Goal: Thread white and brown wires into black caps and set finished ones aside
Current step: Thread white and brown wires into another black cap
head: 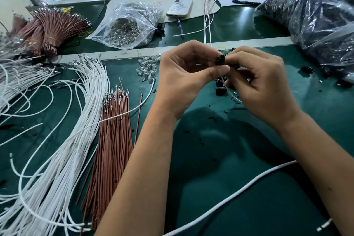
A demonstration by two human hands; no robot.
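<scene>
Both hands meet above a green work mat. The left hand pinches a black cap between thumb and forefinger; the right hand, fingers curled, pinches a white wire at the cap. Loose white wires and brown wires lie left.

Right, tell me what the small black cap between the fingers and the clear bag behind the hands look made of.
Small black cap: probably moulded plastic, dull black with faint glints. Clear bag: thin plastic film, glossy and crinkled; the small shiny silvery pieces inside show through it, too small to identify.
</scene>
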